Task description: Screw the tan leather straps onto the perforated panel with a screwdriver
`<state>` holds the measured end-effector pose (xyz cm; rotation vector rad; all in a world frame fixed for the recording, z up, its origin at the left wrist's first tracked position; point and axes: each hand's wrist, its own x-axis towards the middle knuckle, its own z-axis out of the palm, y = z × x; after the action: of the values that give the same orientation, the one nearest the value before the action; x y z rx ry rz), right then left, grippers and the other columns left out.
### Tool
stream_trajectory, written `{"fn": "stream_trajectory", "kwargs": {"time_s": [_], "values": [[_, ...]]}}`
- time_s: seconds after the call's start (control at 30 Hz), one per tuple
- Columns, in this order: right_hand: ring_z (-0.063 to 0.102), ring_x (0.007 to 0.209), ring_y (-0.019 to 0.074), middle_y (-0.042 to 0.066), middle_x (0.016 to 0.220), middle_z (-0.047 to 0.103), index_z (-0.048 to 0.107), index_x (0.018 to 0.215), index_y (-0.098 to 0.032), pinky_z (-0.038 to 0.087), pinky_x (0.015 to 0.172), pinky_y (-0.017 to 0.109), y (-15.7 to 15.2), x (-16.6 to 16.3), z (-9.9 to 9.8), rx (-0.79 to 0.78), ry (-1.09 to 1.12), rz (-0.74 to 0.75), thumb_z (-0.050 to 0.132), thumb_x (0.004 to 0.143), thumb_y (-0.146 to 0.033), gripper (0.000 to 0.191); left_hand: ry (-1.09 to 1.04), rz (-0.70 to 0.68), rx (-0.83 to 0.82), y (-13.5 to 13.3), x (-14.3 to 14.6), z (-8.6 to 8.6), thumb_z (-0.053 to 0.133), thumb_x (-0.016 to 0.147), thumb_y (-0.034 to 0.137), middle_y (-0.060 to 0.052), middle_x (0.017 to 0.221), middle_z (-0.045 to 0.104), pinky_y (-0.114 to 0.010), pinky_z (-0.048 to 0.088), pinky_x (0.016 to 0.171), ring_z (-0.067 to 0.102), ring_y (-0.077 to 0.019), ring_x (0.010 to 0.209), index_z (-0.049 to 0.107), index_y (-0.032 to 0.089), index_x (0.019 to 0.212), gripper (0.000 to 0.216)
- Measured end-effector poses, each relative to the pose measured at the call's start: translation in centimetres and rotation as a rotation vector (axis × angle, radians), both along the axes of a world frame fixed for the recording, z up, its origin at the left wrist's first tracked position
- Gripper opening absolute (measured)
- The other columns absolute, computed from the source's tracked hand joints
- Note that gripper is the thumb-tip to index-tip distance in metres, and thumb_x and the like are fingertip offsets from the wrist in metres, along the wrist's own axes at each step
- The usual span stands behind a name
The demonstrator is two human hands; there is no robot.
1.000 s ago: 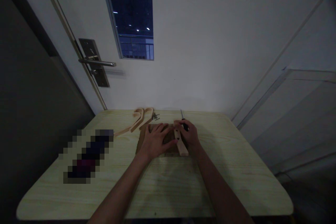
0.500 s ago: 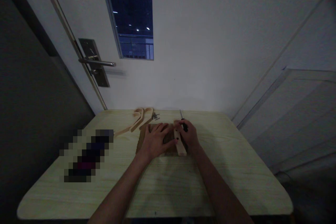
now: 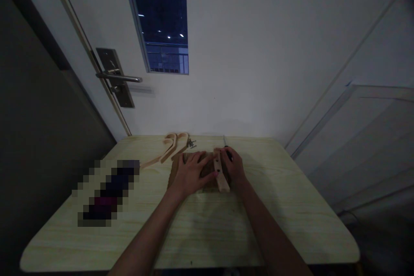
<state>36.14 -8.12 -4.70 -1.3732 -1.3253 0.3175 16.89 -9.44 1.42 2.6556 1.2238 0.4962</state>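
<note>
My left hand (image 3: 190,173) lies with its fingers spread over a brown rough-edged piece, perhaps cardboard (image 3: 174,170). Its thumb touches the left side of a light wooden bar (image 3: 223,182) with dark holes. That bar rests lengthwise on the right part of the brown piece. My right hand (image 3: 235,166) is closed around the dark handle of a screwdriver (image 3: 224,140), whose thin shaft points away toward the door. Its fingertips are at the far right side of the bar, and whether they press on it I cannot tell.
Pale curved wooden hooks (image 3: 168,148) lie at the back left of the table (image 3: 291,224), beside several small screws (image 3: 192,143). A blurred-out dark object (image 3: 110,194) is at the left. Behind the table stands a white door with a metal handle (image 3: 119,77).
My right fingers have shifted slightly right along with the screwdriver, uncovering more of the bar's far end. My left hand stays in place.
</note>
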Motion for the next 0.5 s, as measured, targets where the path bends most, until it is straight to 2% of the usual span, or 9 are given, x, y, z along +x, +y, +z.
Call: {"fn": "stream_trajectory", "kwargs": {"time_s": [0.17, 0.5], "values": [[0.067, 0.089, 0.0234, 0.010, 0.094, 0.073, 0.068, 0.090, -0.021, 0.052, 0.084, 0.038, 0.18, -0.11, -0.19, 0.009, 0.000, 0.015, 0.055, 0.084, -0.051, 0.033, 0.021, 0.006, -0.005, -0.04, 0.06, 0.09, 0.045, 0.091, 0.065, -0.008, 0.145, 0.050, -0.069, 0.019, 0.111, 0.043, -0.0328, 0.135, 0.044, 0.040, 0.142, 0.057], [0.067, 0.090, 0.0242, 0.010, 0.094, 0.074, 0.070, 0.087, -0.021, 0.051, 0.085, 0.040, 0.53, -0.10, -0.26, 0.010, 0.004, -0.001, 0.058, 0.083, -0.051, 0.033, 0.013, 0.020, 0.005, 0.12, 0.18, -0.23, 0.046, 0.090, 0.065, -0.008, 0.145, 0.051, -0.069, 0.016, 0.111, 0.044, -0.0324, 0.134, 0.045, 0.039, 0.141, 0.058]]}}
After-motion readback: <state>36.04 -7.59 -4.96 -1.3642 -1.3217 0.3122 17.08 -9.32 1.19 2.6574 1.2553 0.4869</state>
